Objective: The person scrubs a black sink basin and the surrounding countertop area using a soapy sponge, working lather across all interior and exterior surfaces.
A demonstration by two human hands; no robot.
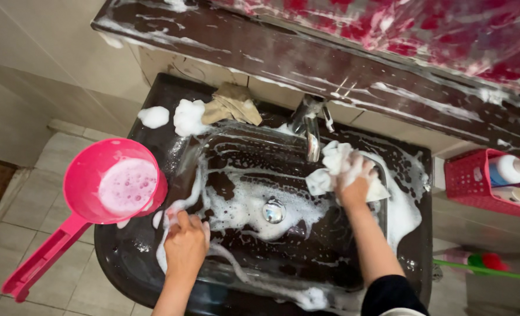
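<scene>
A black sink (154,257), streaked with white foam, is seen from above, with a chrome tap (310,130) at its back edge. The right hand (353,181) is closed around a soapy white cloth (330,169), which is pressed against the basin's right inner wall just below the tap. The left hand (185,246) is laid, fingers curled and holding nothing, on the sink's left rim, beside a pink scoop (105,193) filled with suds.
</scene>
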